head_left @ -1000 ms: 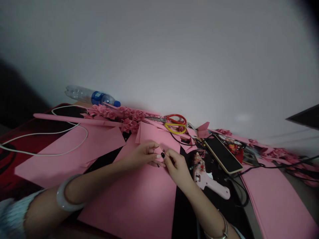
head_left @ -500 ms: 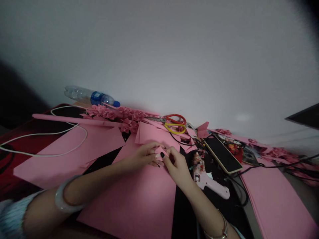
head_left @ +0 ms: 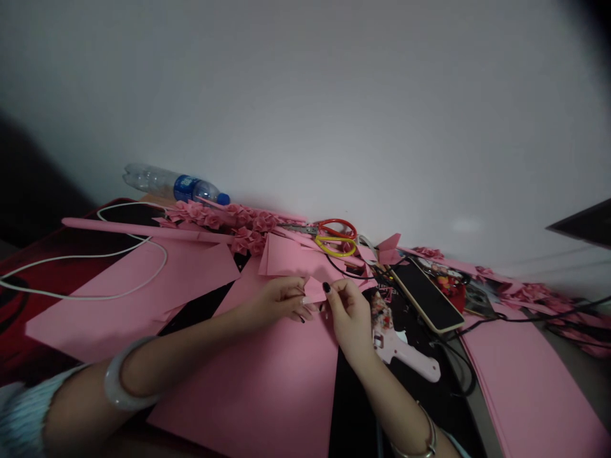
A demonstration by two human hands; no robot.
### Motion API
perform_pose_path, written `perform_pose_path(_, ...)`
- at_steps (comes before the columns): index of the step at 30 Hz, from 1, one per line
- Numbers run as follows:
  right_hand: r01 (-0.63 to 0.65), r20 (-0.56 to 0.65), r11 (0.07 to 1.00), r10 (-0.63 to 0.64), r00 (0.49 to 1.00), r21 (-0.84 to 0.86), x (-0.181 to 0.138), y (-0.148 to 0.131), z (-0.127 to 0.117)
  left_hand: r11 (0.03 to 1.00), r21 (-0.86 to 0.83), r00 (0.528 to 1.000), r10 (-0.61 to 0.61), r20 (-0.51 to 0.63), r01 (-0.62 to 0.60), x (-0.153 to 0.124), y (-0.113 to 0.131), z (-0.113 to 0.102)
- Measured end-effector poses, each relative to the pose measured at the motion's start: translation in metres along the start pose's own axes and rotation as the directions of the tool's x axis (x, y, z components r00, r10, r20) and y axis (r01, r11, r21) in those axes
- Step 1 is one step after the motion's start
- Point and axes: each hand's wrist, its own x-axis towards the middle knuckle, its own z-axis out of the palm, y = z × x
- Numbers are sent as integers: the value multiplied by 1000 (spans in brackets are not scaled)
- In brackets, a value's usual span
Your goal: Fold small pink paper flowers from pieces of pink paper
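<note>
A small piece of pink paper (head_left: 313,289) is stretched between my two hands above a large pink sheet (head_left: 267,369). My left hand (head_left: 279,302) pinches its left end between thumb and fingers. At the other end, my right hand (head_left: 352,315) is closed with the thumb on top of the paper edge; the fingers underneath are partly hidden. Just right of my right hand lies a pale pink glue gun (head_left: 410,359), its front part stained and crusted. Behind my hands rests a folded pink sheet (head_left: 296,257).
Scissors (head_left: 337,246) with red and yellow handles lie behind, beside pink paper flowers (head_left: 248,229). A plastic bottle (head_left: 162,181) lies by the wall. To the right are a phone (head_left: 427,296), black cables and stacked pink sheets (head_left: 529,375). A white cord (head_left: 86,297) loops at left.
My hands have drawn apart, the right one shifting to the right. More of the small pink paper shows between them.
</note>
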Motion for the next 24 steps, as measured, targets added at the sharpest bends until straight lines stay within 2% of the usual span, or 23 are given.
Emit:
perform_pose_path(5,-20,-35,999,22,999,50,1,-1,0,998,41,998,55,-29,-54,0,1,1)
perform_pose_path(11,-44,0,991,44,999,123,1,0,2,993,36,976,119,-183,-114,3,-1,-2)
perform_pose_path(15,-41,-9,985,43,999,168,1,-2,2,987,84,973,149,-174,-136,4,-1,-2)
perform_pose_path(19,-7,-45,981,16,999,193,1,-3,3,987,137,985,105,-134,-86,2,-1,-1)
perform_pose_path(24,52,-80,993,-44,996,108,1,-3,3,976,219,992,45,-114,-19,-1,0,0)
